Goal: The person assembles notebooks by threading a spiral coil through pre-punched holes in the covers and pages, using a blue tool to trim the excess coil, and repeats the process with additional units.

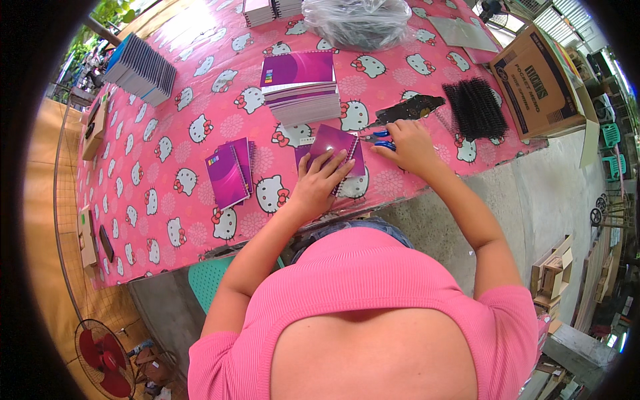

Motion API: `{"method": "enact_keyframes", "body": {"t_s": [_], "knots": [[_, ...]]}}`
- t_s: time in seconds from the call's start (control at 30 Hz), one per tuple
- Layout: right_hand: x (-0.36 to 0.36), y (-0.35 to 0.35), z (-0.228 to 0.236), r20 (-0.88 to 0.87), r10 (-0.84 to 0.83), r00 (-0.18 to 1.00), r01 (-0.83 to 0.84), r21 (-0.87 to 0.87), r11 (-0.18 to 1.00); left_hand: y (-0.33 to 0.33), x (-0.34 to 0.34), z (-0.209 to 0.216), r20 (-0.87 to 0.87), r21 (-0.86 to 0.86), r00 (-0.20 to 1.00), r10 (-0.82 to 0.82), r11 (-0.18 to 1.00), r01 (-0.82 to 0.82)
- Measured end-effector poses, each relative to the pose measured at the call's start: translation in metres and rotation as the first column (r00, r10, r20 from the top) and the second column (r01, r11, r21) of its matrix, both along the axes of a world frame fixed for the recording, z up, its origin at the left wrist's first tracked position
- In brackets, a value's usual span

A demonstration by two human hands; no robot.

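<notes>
A small purple spiral notebook (335, 138) lies on the table in front of me, its wire binding along the right side. My left hand (321, 179) presses on it with the fingers spread flat. My right hand (408, 145) is closed on blue-handled pliers (382, 139), whose tip reaches the upper end of the notebook's coil. Two or so finished-looking purple notebooks (228, 172) lie overlapping to the left. Behind my hands stands a tall stack of purple-covered notebooks (299, 87). Right of it is a dark, irregular flat piece (408, 111) beside a pile of black spiral coils (475, 108).
An open cardboard box (541, 87) stands at the table's right edge. A clear plastic bag (358, 23) sits at the back. Another notebook stack (141, 70) stands far left on the pink patterned tablecloth (157, 193). A red-bladed fan (105, 360) is on the floor at left.
</notes>
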State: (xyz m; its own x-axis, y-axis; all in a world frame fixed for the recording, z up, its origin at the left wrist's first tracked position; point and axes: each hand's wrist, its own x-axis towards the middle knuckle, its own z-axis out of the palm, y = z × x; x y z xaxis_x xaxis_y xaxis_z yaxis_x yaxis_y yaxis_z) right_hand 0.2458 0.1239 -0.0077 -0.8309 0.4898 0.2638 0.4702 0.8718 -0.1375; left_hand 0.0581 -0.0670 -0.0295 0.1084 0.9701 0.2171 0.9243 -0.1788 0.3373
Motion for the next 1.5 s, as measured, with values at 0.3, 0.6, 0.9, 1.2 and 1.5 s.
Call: {"method": "enact_keyframes", "body": {"t_s": [0.3,0.6,0.9,1.2,1.5], "knots": [[-0.014,0.006,0.022,0.331,-0.133,0.934,0.35,-0.781,0.517,0.0,0.003,0.002,-0.018,-0.021,1.0,0.023,1.0,-0.023],[0.016,-0.024,-0.005,0.186,-0.17,0.968,0.213,-0.246,0.946,-0.013,-0.006,0.008,0.438,0.372,0.898,0.034,0.903,-0.215],[0.018,0.029,-0.037,-0.253,-0.3,0.92,0.209,-0.331,0.92,-0.108,-0.109,-0.007,0.792,0.039,0.209,0.573,0.294,-0.955],[-0.031,0.106,-0.054,-0.382,-0.29,0.878,0.143,-0.37,0.918,-0.1,-0.117,-0.01,0.301,0.201,0.222,0.927,0.166,-0.965],[-0.15,0.242,0.126,-0.668,-0.303,0.68,0.055,-0.365,0.929,0.025,-0.051,0.04,0.454,-0.135,0.836,0.309,0.951,-0.278]]}}
